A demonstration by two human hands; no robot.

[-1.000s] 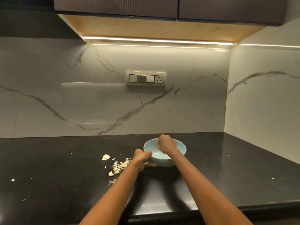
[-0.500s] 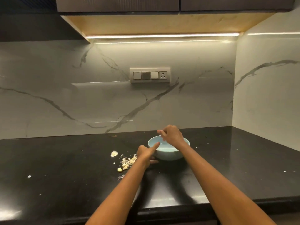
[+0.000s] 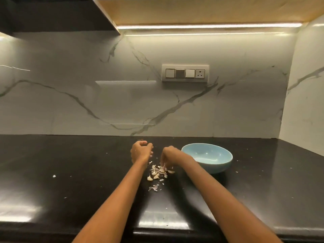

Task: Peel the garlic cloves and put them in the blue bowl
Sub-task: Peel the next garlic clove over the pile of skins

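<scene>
Garlic cloves point(image 3: 156, 174): a small pile on the black table point(image 3: 70, 172), just left of the blue bowl point(image 3: 207, 157).
My right hand point(image 3: 169, 154): fingertips down, pinching into the pile.
My left hand point(image 3: 141, 151): curled, beyond the pile; holding anything, I cannot tell.

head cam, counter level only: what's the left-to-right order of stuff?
Stray peel scrap → left hand → pile of garlic cloves and skins → right hand, fingertips down in the pile's right side → blue bowl.
</scene>
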